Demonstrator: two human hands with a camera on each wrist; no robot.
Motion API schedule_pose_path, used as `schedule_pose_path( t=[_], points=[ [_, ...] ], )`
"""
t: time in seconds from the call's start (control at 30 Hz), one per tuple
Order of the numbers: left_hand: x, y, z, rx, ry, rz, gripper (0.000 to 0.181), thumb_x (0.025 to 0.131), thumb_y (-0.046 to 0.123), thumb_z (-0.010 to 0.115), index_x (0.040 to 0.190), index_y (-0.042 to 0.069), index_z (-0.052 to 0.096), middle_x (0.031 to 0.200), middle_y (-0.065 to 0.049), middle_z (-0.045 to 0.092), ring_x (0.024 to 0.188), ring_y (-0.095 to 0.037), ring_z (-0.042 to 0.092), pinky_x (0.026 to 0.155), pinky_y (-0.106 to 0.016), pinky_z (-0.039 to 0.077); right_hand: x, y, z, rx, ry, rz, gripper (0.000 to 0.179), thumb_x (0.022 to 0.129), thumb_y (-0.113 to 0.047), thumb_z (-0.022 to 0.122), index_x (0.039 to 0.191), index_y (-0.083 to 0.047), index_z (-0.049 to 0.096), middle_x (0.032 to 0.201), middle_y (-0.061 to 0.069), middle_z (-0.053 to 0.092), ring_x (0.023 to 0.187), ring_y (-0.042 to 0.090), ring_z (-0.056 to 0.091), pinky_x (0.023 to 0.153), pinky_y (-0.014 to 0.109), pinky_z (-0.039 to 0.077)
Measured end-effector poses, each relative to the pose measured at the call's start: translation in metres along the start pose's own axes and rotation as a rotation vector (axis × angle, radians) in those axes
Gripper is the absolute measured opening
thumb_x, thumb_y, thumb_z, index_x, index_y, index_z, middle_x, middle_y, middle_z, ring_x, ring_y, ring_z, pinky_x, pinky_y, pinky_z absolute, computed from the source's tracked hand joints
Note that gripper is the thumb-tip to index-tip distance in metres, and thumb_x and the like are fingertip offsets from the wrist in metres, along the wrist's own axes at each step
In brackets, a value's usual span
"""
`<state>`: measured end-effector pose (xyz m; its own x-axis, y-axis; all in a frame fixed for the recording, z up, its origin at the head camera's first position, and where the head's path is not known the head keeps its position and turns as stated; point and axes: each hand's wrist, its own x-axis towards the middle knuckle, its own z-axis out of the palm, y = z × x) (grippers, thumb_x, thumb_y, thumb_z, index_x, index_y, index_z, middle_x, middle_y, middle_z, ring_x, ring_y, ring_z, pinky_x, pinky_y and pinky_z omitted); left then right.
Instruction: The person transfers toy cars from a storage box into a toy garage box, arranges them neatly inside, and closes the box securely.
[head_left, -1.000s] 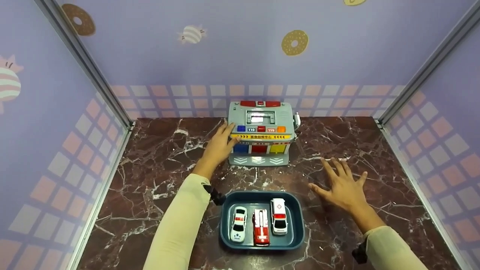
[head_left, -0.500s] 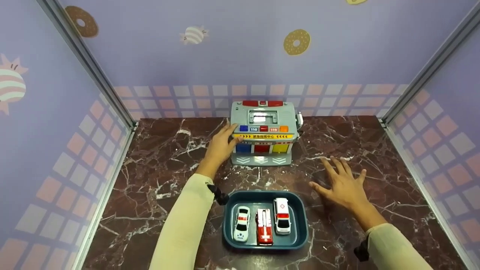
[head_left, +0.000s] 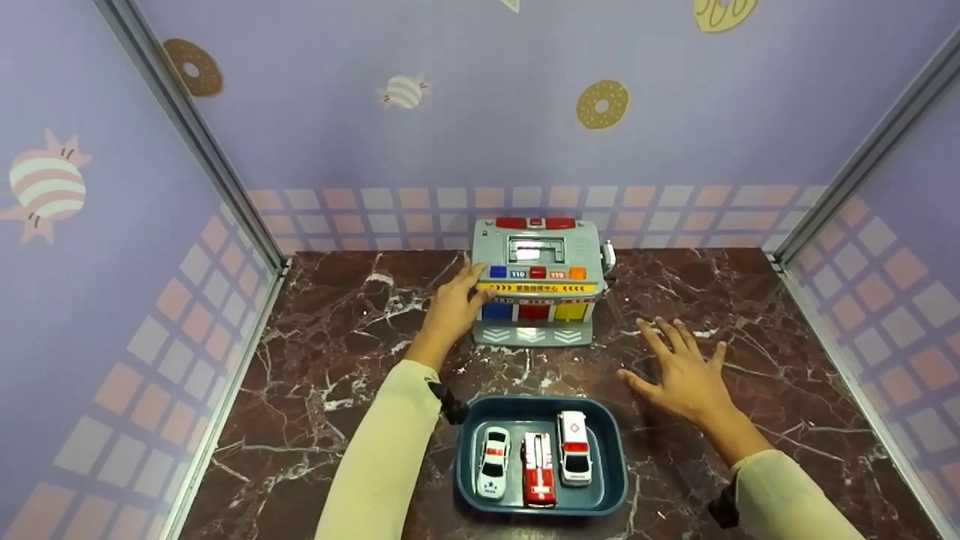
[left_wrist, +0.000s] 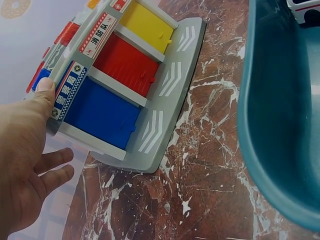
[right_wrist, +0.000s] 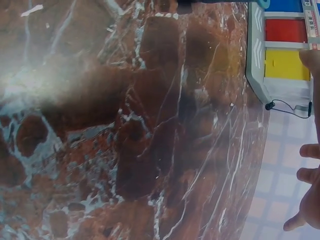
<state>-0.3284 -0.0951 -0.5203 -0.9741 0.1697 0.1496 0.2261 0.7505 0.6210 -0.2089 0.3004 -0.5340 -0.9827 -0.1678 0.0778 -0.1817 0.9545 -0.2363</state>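
A grey toy garage (head_left: 536,251) stands at the back of the table, with blue, red and yellow doors and coloured buttons on its roof. My left hand (head_left: 451,309) touches its left side. In the left wrist view the thumb (left_wrist: 44,92) lies at the roof's front corner beside the blue button, and two lower fingers (left_wrist: 57,170) stay off the toy. With fingers spread, my right hand (head_left: 686,379) is right of the garage and holds nothing. A blue tray (head_left: 616,491) in front holds a white police car (head_left: 493,463), a red fire truck (head_left: 538,471) and a white ambulance (head_left: 574,448).
The marbled brown table (head_left: 337,337) is enclosed by patterned lilac walls (head_left: 487,142) with metal corner posts. Close behind the garage is the back wall. A white handset (head_left: 608,256) hangs on the garage's right side, with a dark cord (right_wrist: 287,106) below.
The head view has tilted, so the garage and tray appear slightly lower and further right. Both hands keep nearly the same places, and the cars lie as before.
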Motion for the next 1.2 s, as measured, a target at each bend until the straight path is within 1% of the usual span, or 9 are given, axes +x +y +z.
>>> schedule_pose_path(
  t=[0.17,0.27,0.4,0.53,0.77,0.9,0.97,1.1,1.2],
  points=[
    [0.000,0.001,0.002,0.007,0.005,0.022,0.070,0.106,0.051,0.065,0.167,0.020,0.051,0.176,-0.020,0.037,0.156,-0.050,0.047,0.127,-0.063,0.043,0.004,-0.005,0.000,-0.006,0.001,-0.005,0.099,0.098,-0.077,0.064,0.176,-0.028,0.029,0.180,0.018,0.034,0.168,0.049,0.025,0.119,0.095,0.000],
    [-0.001,0.000,0.003,0.009,0.002,0.025,0.070,0.107,0.051,0.064,0.167,0.018,0.051,0.176,-0.021,0.037,0.157,-0.049,0.047,0.128,-0.061,0.042,0.006,-0.007,0.000,-0.009,0.001,-0.011,0.097,0.099,-0.074,0.065,0.176,-0.027,0.030,0.180,0.018,0.034,0.167,0.049,0.026,0.119,0.096,0.000],
    [-0.003,-0.001,0.005,0.007,0.006,0.025,0.068,0.108,0.049,0.065,0.167,0.019,0.052,0.176,-0.021,0.037,0.155,-0.049,0.050,0.126,-0.061,0.044,0.008,-0.010,0.001,-0.006,0.002,-0.021,0.095,0.100,-0.071,0.067,0.176,-0.026,0.031,0.179,0.018,0.035,0.167,0.049,0.027,0.117,0.097,0.000],
    [-0.004,-0.003,0.006,-0.008,0.015,0.025,0.067,0.107,0.047,0.066,0.166,0.019,0.053,0.175,-0.020,0.038,0.154,-0.050,0.051,0.126,-0.061,0.045,0.011,-0.014,0.001,-0.004,0.003,-0.024,0.095,0.100,-0.072,0.066,0.175,-0.025,0.033,0.179,0.019,0.035,0.167,0.049,0.028,0.117,0.097,0.000],
    [-0.003,-0.005,0.006,-0.002,0.014,0.004,0.068,0.107,0.050,0.065,0.167,0.021,0.052,0.175,-0.018,0.038,0.154,-0.048,0.051,0.126,-0.061,0.045,0.023,-0.020,0.000,-0.003,0.004,-0.031,0.097,0.100,-0.076,0.063,0.176,-0.025,0.031,0.181,0.019,0.032,0.168,0.049,0.025,0.118,0.096,-0.001],
    [-0.003,-0.004,0.005,0.000,0.027,0.015,0.068,0.106,0.049,0.066,0.166,0.020,0.053,0.174,-0.020,0.040,0.152,-0.048,0.053,0.125,-0.061,0.046,0.031,-0.024,0.000,-0.005,0.005,-0.041,0.097,0.100,-0.077,0.062,0.176,-0.027,0.030,0.181,0.019,0.031,0.168,0.049,0.025,0.119,0.095,-0.001],
    [-0.003,-0.003,0.005,-0.002,0.031,0.021,0.068,0.106,0.049,0.066,0.166,0.019,0.053,0.173,-0.021,0.041,0.151,-0.048,0.054,0.124,-0.061,0.047,0.035,-0.026,-0.001,-0.008,0.010,-0.047,0.096,0.100,-0.076,0.062,0.177,-0.028,0.029,0.181,0.019,0.032,0.168,0.049,0.026,0.120,0.094,-0.002],
    [-0.003,-0.002,0.002,-0.008,0.025,0.011,0.069,0.106,0.050,0.065,0.166,0.019,0.053,0.174,-0.020,0.041,0.153,-0.048,0.053,0.125,-0.061,0.046,0.042,-0.030,-0.003,-0.018,0.013,-0.056,0.095,0.100,-0.072,0.064,0.177,-0.029,0.028,0.181,0.018,0.032,0.168,0.048,0.026,0.121,0.093,-0.002],
    [-0.002,-0.002,0.001,-0.010,0.022,0.019,0.069,0.106,0.050,0.065,0.167,0.019,0.052,0.174,-0.019,0.040,0.153,-0.048,0.052,0.125,-0.061,0.045,0.047,-0.033,-0.007,-0.019,0.011,-0.058,0.095,0.100,-0.071,0.065,0.177,-0.028,0.028,0.181,0.018,0.032,0.168,0.049,0.026,0.121,0.092,-0.002]
  ],
)
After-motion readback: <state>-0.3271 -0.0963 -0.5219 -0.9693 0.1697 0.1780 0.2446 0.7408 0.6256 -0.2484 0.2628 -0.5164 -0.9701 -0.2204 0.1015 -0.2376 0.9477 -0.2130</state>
